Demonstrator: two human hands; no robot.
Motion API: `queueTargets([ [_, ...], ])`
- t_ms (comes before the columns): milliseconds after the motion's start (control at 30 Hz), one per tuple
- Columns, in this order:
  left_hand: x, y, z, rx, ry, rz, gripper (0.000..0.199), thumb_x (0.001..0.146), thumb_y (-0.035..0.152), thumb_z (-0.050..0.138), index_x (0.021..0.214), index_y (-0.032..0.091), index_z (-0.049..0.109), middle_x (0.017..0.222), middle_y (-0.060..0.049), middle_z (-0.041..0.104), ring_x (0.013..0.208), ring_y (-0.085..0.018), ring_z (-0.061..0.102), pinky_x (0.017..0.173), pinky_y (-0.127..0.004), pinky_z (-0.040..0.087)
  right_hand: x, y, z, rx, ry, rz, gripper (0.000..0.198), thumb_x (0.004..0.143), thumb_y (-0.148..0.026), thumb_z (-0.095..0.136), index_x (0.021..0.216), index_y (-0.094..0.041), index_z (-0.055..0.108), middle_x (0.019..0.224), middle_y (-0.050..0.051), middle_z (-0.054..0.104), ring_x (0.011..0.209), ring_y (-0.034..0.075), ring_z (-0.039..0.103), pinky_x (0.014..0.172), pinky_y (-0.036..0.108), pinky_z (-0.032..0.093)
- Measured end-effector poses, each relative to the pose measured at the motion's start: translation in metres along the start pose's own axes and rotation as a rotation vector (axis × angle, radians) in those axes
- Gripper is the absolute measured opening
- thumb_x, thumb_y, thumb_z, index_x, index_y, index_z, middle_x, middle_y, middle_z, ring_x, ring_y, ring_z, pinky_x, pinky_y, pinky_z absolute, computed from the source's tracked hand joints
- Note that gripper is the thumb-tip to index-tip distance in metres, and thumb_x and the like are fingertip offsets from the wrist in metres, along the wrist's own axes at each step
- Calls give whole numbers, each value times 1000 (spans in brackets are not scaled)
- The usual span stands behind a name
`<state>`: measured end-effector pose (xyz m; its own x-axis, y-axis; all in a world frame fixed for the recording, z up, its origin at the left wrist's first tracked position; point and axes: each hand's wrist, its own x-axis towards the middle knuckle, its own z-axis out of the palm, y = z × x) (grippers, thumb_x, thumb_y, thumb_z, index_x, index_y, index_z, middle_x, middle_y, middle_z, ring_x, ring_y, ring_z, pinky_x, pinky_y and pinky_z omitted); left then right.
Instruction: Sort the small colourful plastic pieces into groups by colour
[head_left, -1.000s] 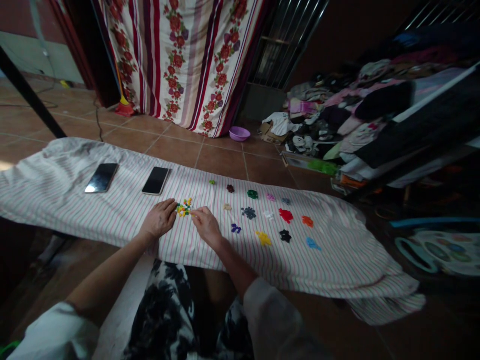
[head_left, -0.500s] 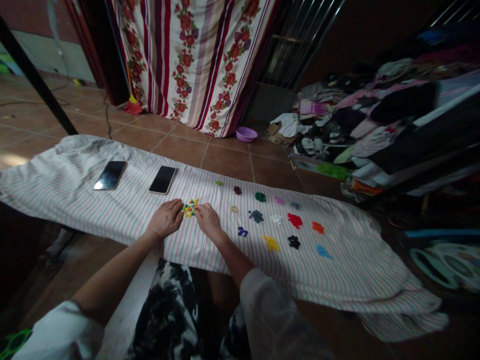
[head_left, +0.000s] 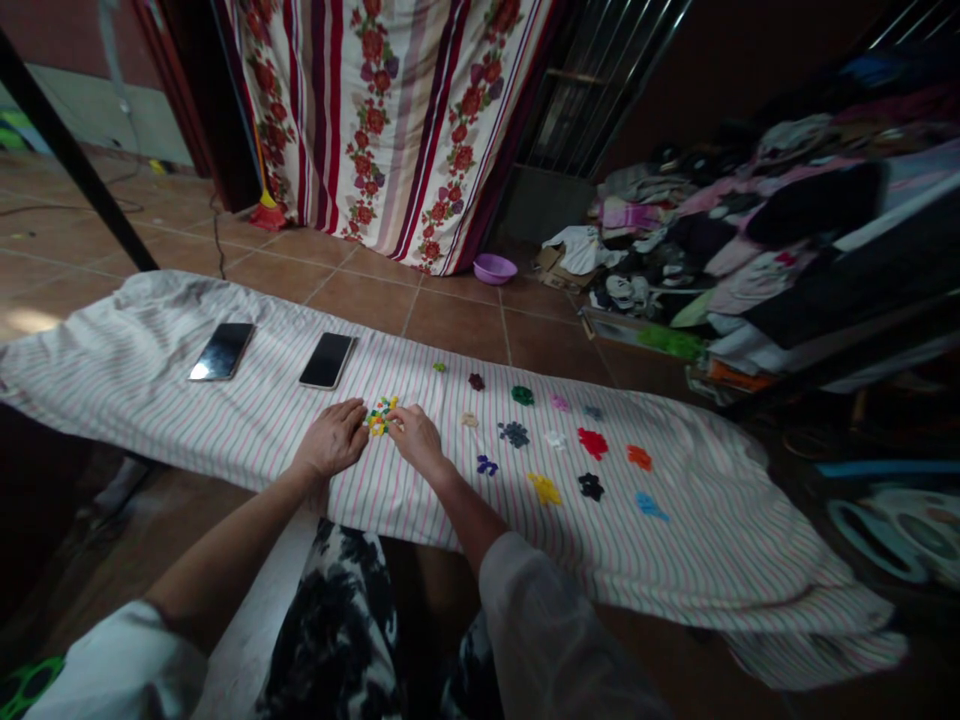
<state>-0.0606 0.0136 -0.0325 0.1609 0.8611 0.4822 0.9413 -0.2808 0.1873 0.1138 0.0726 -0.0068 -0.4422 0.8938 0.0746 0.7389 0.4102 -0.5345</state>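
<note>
Two phones here, lying flat and apart on the striped cloth! Beyond, a flowered curtain drops toward the tiled floor, red broom at its left, purple basin at its right, and there, far right, clothes heaped high!

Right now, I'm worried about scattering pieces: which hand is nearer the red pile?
Right. The right hand is at the right edge of the mixed pile, left of the red pile; the left hand is farther off, at the mixed pile's left edge.
</note>
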Motion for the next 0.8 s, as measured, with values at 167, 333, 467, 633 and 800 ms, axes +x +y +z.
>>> queueTargets([
  [167, 0, 0, 0, -2, -4, -11, 32, 90, 30, 40, 112, 15, 57, 122, -14, 61, 118, -24, 54, 101, -43, 44, 1, 2, 2, 18, 3, 6, 19, 87, -24, 55, 101, -27, 68, 97, 2, 61, 84, 14, 59, 74, 23, 42],
  [333, 0, -1, 1, 1, -3, 4, 32, 90, 29, 41, 113, 14, 57, 122, -15, 60, 118, -25, 54, 101, -43, 44, 4, 2, -1, -32, -58, -7, 25, 88, -24, 52, 108, -28, 67, 98, 4, 62, 86, 16, 60, 74, 24, 42],
  [467, 0, -1, 1, 2, 3, 1, 32, 90, 30, 40, 112, 14, 57, 122, -16, 60, 118, -25, 54, 100, -43, 45, 7, 2, -2, -20, -52, -16, 22, 86, -23, 54, 102, -28, 69, 94, 2, 62, 86, 15, 60, 73, 22, 42],
  [633, -1, -1, 1, 1, 1, -5, 32, 90, 30, 41, 113, 15, 57, 122, -15, 61, 117, -25, 55, 101, -44, 45, 6, 3, 0, 35, 3, 3, 19, 84, -22, 56, 96, -27, 69, 91, 1, 64, 83, 14, 61, 73, 22, 43],
  [800, 0, 0, 0, 4, -1, -6, 32, 89, 30, 42, 112, 15, 58, 122, -15, 61, 118, -25, 55, 100, -43, 46, 8, 10, 7, 199, 91, -14, 19, 82, -20, 55, 95, -25, 68, 91, 0, 67, 85, 13, 62, 78, 23, 46],
])
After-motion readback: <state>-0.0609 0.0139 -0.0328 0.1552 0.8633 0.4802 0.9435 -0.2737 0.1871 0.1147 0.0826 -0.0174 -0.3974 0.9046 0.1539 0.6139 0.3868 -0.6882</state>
